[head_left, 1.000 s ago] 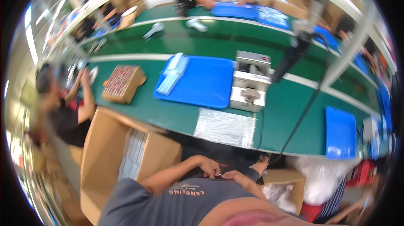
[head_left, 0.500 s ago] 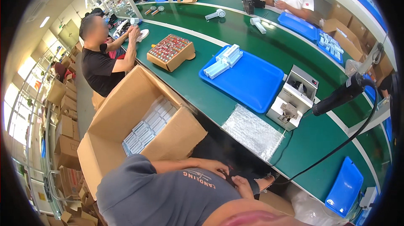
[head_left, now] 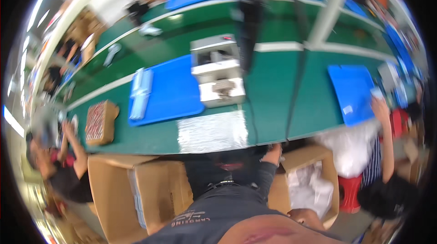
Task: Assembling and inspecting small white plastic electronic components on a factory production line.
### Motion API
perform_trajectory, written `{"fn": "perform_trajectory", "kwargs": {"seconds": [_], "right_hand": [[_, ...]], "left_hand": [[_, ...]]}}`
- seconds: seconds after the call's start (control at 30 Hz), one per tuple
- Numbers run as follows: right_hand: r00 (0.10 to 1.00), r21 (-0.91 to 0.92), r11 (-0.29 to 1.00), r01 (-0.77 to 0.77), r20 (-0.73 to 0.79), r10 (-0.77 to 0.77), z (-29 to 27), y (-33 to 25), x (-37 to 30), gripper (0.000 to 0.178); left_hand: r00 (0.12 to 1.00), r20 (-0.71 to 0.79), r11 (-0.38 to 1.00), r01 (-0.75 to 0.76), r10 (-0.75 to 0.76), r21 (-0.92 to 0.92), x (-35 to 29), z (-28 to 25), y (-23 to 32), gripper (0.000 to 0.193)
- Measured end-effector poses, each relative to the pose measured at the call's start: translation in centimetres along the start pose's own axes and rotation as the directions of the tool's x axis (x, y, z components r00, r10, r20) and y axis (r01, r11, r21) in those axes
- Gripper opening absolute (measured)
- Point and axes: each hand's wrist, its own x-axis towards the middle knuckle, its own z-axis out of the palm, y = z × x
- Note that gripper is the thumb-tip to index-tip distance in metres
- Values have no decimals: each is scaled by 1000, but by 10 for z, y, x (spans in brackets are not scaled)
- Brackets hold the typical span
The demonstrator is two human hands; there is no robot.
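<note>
My right hand or forearm [head_left: 307, 218] shows as a blurred patch of skin at the near edge of an open cardboard box [head_left: 332, 162]; its fingers cannot be made out. White plastic bags [head_left: 312, 185] fill that box. At lower left, a bit of my left arm [head_left: 157, 229] appears beside another open carton [head_left: 166, 189], and the hand itself is hidden. Pale blue packs [head_left: 139, 198] stand inside this carton. In front of me on the green bench are a silvery bubble-wrap sheet [head_left: 211, 132] and a grey-white machine [head_left: 218, 71].
A blue tray [head_left: 175, 91] holds pale blue boxes [head_left: 142, 94]. Left of it stands a carton of small red-topped parts [head_left: 101, 123]. A black hose [head_left: 250, 30] and cables hang over the bench. A person [head_left: 68, 176] works at left; another person's hand [head_left: 380, 107] touches a blue tray [head_left: 350, 94].
The view has swung to the right and is blurred. My hands, together at my lap before, have parted; my right arm is now by the right-hand box.
</note>
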Motion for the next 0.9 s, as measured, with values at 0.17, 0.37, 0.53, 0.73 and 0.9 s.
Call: {"fn": "perform_trajectory", "kwargs": {"seconds": [0.17,0.37,0.53,0.73,0.9], "right_hand": [[987,449,887,110,58,-152,33,10,-11,40],[935,748,642,169,84,-344,96,-3,10,31],[880,859,488,157,102,-464,113,10,24,24],[782,958,269,103,89,-617,139,8,50,19],[809,978,141,153,-42,-587,178,17,82,14]], "left_hand": [[936,338,992,-117,97,39,93,-54,0,38],[823,565,991,-115,61,61,133,-79,27,38],[777,630,997,-31,-18,67,134,-89,47,37],[703,695,988,84,-153,132,134,-117,82,37],[680,708,981,123,-192,148,156,-106,107,37]]}}
